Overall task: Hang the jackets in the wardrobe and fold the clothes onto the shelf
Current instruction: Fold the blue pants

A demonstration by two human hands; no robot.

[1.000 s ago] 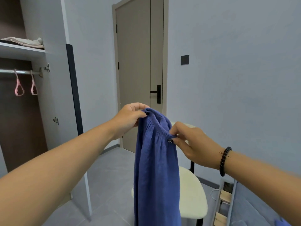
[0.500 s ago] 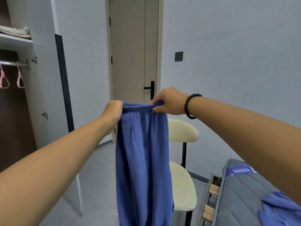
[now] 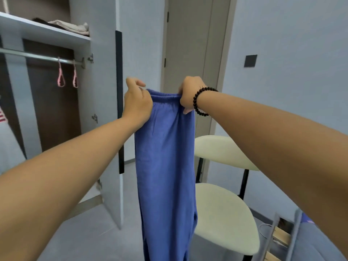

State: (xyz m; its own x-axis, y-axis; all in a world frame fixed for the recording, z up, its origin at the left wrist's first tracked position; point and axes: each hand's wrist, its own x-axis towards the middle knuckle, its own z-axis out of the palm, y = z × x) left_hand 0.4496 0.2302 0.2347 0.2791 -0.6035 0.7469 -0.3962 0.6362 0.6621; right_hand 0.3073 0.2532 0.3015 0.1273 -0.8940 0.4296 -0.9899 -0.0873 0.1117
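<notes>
Head view, arms extended. I am seeing the left hand point(image 3: 137, 102) gripping the left end of the elastic waistband of a pair of blue trousers point(image 3: 165, 157), fingers curled over the hem, while the right hand point(image 3: 188, 95) is clutching the right end, its thumb tucked under the cloth. A black bead bracelet point(image 3: 202, 100) is circling the right wrist. The trousers are hanging straight down between the forearms, in front of a cream chair point(image 3: 224, 210); their lower ends are running out of the frame, so I cannot tell how they are finishing. To the left, the wardrobe point(image 3: 98, 72) is standing open: folded pale clothes point(image 3: 73, 27) are lying on its shelf point(image 3: 43, 31), and two pink hangers point(image 3: 67, 78) are dangling from the rail point(image 3: 37, 56), seen edge-on and hard to make out. A striped garment point(image 3: 2, 117) is being cut off by the left edge. At lower right, a grey mattress point(image 3: 316, 242) is only partly showing.
</notes>
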